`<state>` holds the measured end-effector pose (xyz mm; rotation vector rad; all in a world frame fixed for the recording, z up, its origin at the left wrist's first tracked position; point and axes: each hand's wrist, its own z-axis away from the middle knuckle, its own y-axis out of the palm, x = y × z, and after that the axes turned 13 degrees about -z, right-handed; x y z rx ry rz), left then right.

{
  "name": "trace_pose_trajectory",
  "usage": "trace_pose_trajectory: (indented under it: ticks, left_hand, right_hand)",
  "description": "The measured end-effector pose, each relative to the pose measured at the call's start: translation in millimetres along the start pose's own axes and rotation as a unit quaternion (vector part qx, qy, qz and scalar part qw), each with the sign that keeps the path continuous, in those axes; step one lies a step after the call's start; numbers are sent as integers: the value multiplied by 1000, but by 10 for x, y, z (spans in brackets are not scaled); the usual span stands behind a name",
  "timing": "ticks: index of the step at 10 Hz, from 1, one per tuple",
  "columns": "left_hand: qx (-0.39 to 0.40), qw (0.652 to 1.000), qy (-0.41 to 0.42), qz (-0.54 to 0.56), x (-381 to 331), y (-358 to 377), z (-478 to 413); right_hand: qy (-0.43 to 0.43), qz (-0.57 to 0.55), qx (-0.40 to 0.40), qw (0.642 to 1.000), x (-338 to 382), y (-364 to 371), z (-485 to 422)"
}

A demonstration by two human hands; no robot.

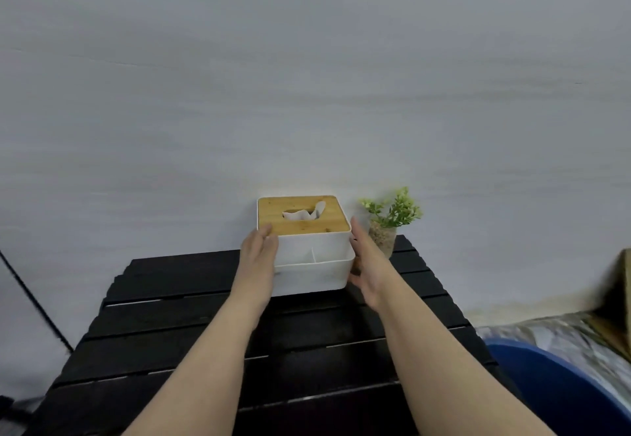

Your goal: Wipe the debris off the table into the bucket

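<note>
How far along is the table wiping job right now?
Done: nothing visibly; no debris shows on the black table. In hand: left hand and right hand flank the tissue box, a tissue poking from its lid. Left: pulling a tissue, wiping toward the blue bucket.

a: where are the arms?
b: both bare forearms reach forward. left hand [258, 254] and right hand [368, 261] face each other, palms inward, fingers extended.
</note>
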<state>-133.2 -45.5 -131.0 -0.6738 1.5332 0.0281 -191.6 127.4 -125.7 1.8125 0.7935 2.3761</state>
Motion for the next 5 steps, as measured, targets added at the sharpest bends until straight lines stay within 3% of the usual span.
trace_pose_trajectory:
  ticks: [3, 4, 5]
  left_hand:
    - [51, 998, -24, 28, -129, 147, 158]
    - [65, 997, -23, 21, -287, 44, 364]
    - [61, 995, -84, 1, -325, -77, 706]
  right_hand:
    - [30, 5, 9, 1000, 102, -187, 109]
    - [36, 13, -52, 998, 165, -236, 292]
    - [40, 5, -82, 996, 90, -290, 634]
